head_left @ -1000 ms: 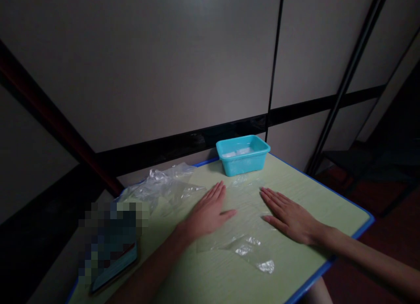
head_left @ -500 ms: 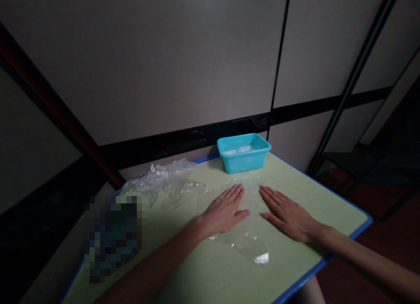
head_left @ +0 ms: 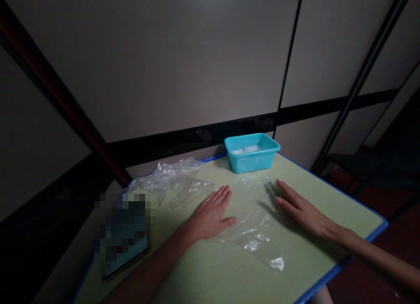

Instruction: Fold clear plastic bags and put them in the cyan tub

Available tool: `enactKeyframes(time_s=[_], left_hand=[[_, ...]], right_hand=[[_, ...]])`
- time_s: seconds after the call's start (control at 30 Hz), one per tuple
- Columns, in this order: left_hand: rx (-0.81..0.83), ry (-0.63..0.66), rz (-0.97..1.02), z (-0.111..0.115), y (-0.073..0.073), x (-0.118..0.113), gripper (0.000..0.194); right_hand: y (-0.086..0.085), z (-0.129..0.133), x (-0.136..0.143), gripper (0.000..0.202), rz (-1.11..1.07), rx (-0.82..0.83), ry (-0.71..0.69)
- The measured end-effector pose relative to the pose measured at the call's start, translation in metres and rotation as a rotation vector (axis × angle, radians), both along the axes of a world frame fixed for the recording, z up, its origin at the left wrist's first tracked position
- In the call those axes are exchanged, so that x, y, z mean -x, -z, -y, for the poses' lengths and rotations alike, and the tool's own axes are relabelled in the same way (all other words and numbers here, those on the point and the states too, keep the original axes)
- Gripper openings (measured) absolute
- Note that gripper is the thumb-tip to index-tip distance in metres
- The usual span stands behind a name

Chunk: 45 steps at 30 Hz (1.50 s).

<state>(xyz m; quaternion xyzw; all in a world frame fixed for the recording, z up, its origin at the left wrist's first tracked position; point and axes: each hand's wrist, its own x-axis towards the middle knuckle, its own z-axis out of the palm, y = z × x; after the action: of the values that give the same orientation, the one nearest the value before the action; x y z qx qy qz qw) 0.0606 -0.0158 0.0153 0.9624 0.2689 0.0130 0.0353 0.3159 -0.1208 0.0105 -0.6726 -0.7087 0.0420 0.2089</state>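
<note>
A clear plastic bag (head_left: 252,221) lies spread on the pale green tabletop (head_left: 203,277), its shiny creased corner toward the front. My left hand (head_left: 211,214) rests flat on the left part of this bag, palm down, thumb apart from the fingers. Raised a little over the table on the bag's right side is my right hand (head_left: 305,212), tilted on edge, fingers stretched out and holding nothing; its shadow falls on the plastic. Behind the hands stands a turquoise plastic basket (head_left: 252,159) with whitish contents that I cannot make out.
A heap of crumpled clear plastic (head_left: 170,177) lies at the table's back left. Nearer on the left is a dark, pixelated flat object (head_left: 126,238). Cabinet panels (head_left: 197,68) rise directly behind the table, whose rim (head_left: 328,277) is blue.
My right hand has lifted off the plastic and moved right, turning onto its edge. My left hand has slid left along the bag. The view has shifted slightly.
</note>
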Motion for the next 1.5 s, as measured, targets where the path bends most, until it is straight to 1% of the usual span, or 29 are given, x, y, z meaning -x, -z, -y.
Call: enactKeyframes(time_s=[0.07, 0.13, 0.2, 0.23, 0.3, 0.43, 0.53, 0.67, 0.73, 0.8, 0.9, 0.97, 1.0, 1.1, 1.17, 1.23, 1.3, 1.5], left_hand=[[-0.008, 0.002, 0.003, 0.0, 0.001, 0.0, 0.072], [-0.017, 0.002, 0.007, -0.001, 0.003, 0.001, 0.072], [-0.02, 0.003, 0.01, -0.001, 0.004, 0.001, 0.073], [-0.021, 0.004, 0.01, -0.001, 0.004, 0.001, 0.073], [-0.022, 0.007, 0.012, -0.002, 0.003, 0.001, 0.073], [-0.017, 0.005, 0.012, -0.001, 0.002, 0.001, 0.074], [-0.015, -0.001, 0.004, 0.001, 0.002, 0.001, 0.073], [-0.003, -0.005, -0.005, -0.002, 0.003, 0.001, 0.073], [0.021, 0.0, -0.01, -0.005, 0.001, 0.002, 0.074], [0.054, -0.018, -0.014, -0.005, -0.005, 0.001, 0.075], [0.055, -0.057, 0.021, 0.008, -0.017, -0.007, 0.073], [0.045, -0.028, 0.057, 0.025, -0.022, -0.019, 0.072], [0.058, 0.008, 0.057, 0.035, -0.022, -0.026, 0.074], [0.068, 0.104, 0.108, 0.059, -0.014, -0.045, 0.072], [0.072, 0.094, 0.116, 0.064, -0.006, -0.052, 0.069], [0.071, 0.073, 0.094, 0.061, 0.0, -0.051, 0.068], [0.064, 0.054, 0.067, 0.052, 0.002, -0.044, 0.068], [-0.008, -0.046, 0.044, 0.016, 0.003, -0.003, 0.065]], right_hand=[[-0.006, 0.003, 0.022, 0.068, 0.051, -0.034, -0.06], [-0.007, 0.008, 0.045, 0.071, 0.126, -0.032, -0.2], [-0.004, 0.014, 0.061, 0.072, 0.177, -0.029, -0.288], [-0.001, 0.017, 0.065, 0.073, 0.199, -0.022, -0.305], [0.007, 0.023, 0.064, 0.074, 0.235, -0.009, -0.3], [0.016, 0.035, 0.048, 0.074, 0.282, -0.012, -0.267], [0.017, 0.04, 0.042, 0.075, 0.282, -0.03, -0.261], [0.016, 0.041, 0.044, 0.075, 0.268, -0.063, -0.273], [0.016, 0.04, 0.045, 0.075, 0.271, -0.066, -0.276], [0.015, 0.04, 0.045, 0.075, 0.272, -0.064, -0.271], [0.016, 0.04, 0.045, 0.076, 0.266, -0.069, -0.263], [0.016, 0.04, 0.045, 0.076, 0.264, -0.073, -0.264], [0.017, 0.04, 0.045, 0.076, 0.265, -0.072, -0.264], [0.017, 0.039, 0.046, 0.075, 0.262, -0.059, -0.256], [0.016, 0.038, 0.047, 0.076, 0.253, -0.053, -0.252], [0.015, 0.038, 0.047, 0.075, 0.242, -0.054, -0.253], [0.015, 0.039, 0.047, 0.075, 0.237, -0.055, -0.25], [0.015, 0.04, 0.046, 0.075, 0.248, -0.042, -0.241]])
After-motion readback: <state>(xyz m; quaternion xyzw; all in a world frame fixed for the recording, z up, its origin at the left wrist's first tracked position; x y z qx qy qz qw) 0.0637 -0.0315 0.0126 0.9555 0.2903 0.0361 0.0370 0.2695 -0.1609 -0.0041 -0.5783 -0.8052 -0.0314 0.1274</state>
